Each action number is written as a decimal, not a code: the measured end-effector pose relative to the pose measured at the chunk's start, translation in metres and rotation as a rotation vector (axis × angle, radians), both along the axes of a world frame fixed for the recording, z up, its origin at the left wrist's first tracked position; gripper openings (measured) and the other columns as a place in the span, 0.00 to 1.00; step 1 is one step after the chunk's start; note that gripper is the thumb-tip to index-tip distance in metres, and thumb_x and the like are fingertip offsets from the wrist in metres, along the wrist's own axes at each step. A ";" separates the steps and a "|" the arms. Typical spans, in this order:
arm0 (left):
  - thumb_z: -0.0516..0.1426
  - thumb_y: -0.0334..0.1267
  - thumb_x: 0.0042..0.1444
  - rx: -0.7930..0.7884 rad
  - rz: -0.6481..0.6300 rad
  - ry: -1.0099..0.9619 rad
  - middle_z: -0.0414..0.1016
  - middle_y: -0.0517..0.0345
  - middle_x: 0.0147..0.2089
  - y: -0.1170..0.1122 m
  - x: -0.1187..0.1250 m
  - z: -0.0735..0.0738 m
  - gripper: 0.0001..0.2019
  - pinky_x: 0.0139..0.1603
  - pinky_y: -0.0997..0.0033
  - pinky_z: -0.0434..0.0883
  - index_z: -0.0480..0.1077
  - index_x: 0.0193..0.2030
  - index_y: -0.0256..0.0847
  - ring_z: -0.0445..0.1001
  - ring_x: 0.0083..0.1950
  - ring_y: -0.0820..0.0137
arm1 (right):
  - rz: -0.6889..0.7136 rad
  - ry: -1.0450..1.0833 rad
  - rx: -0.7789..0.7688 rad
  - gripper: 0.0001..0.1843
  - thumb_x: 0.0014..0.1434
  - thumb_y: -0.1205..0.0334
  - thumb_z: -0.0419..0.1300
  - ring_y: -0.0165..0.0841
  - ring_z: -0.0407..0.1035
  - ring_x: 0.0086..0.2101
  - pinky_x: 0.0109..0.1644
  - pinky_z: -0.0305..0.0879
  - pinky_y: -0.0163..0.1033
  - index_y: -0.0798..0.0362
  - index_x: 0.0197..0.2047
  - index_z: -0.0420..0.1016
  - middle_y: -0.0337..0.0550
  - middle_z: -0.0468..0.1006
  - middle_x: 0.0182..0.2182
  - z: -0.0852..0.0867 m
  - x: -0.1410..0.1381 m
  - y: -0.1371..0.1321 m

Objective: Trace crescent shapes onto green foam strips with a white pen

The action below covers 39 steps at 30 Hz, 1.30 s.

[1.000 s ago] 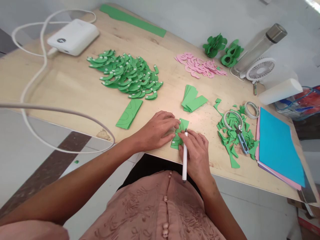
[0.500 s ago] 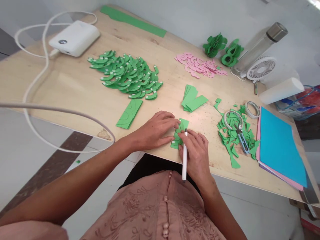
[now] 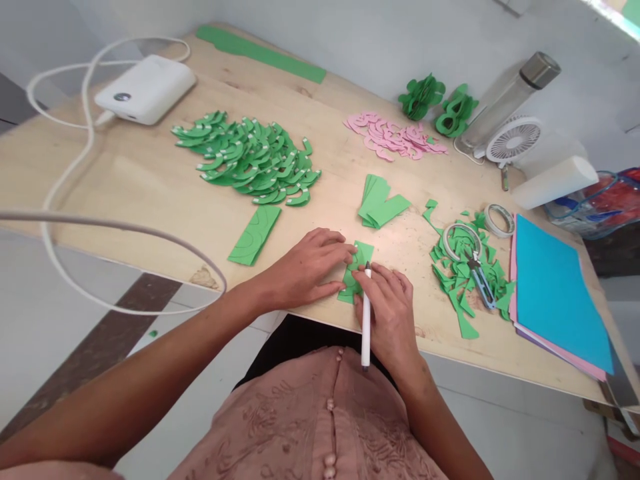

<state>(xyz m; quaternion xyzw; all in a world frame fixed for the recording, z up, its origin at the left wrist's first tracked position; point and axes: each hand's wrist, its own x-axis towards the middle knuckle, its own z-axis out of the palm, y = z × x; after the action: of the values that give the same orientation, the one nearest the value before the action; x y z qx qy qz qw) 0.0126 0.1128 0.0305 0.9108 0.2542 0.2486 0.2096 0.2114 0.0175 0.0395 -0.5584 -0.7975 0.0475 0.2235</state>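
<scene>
A green paper strip [image 3: 365, 250] lies at the table's front edge, with a curved green cut-out on top of it, partly covered by fingers. My left hand [image 3: 313, 270] comes in from the left, thumb and fingers apart, their tips resting on the strip's left side. Opposite it, my right hand [image 3: 390, 303] is closed around a white pen [image 3: 367, 333], while its fingertips touch the paper's right side. The pen's dark tip points up and away from me, clear of the paper. To the left lies another green strip [image 3: 255, 235] with curves drawn on it.
Beyond my hands are plain green strips [image 3: 383, 201], a pile of green curved pieces [image 3: 255, 159] and pink cut-outs [image 3: 393, 135]. On the right, scissors [image 3: 483, 283] and tape rolls [image 3: 499, 220] lie by green scraps and coloured sheets [image 3: 560, 287]. A white cable [image 3: 47, 220] loops at left.
The view has shifted slightly, so the table's things appear a little lower. Both hands keep nearly the same place on the strip, and the pen is still in my right hand.
</scene>
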 end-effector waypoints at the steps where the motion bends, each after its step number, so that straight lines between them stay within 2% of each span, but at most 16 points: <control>1: 0.57 0.35 0.61 0.007 -0.001 0.003 0.73 0.48 0.60 0.000 0.000 0.000 0.12 0.66 0.48 0.62 0.67 0.51 0.37 0.64 0.63 0.54 | -0.001 0.000 0.000 0.19 0.65 0.70 0.53 0.43 0.66 0.59 0.63 0.54 0.53 0.50 0.58 0.71 0.48 0.79 0.52 0.000 0.000 0.000; 19: 0.56 0.38 0.62 -0.006 0.004 0.057 0.70 0.46 0.64 0.000 0.000 0.001 0.12 0.68 0.43 0.59 0.68 0.51 0.40 0.63 0.66 0.53 | -0.011 0.028 0.003 0.20 0.66 0.70 0.53 0.42 0.66 0.58 0.63 0.53 0.53 0.48 0.58 0.71 0.46 0.80 0.51 -0.001 -0.001 0.000; 29: 0.56 0.37 0.62 0.005 0.010 0.076 0.69 0.44 0.65 -0.002 0.000 0.004 0.11 0.67 0.43 0.61 0.68 0.51 0.39 0.61 0.68 0.51 | -0.007 0.022 0.012 0.18 0.66 0.71 0.53 0.42 0.66 0.58 0.63 0.53 0.53 0.50 0.57 0.72 0.47 0.80 0.51 -0.001 -0.002 0.000; 39: 0.56 0.40 0.63 -0.026 -0.017 0.118 0.67 0.47 0.67 0.004 -0.002 0.005 0.13 0.71 0.41 0.54 0.67 0.53 0.41 0.56 0.72 0.51 | -0.012 0.033 -0.004 0.20 0.66 0.71 0.53 0.42 0.66 0.59 0.63 0.54 0.53 0.48 0.59 0.71 0.47 0.80 0.51 -0.001 -0.002 0.000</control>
<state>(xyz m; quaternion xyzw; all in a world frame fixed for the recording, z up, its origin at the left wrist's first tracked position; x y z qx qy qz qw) 0.0102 0.1163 0.0351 0.9232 0.2614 0.1895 0.2084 0.2098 0.0175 0.0387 -0.5629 -0.7902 0.0570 0.2355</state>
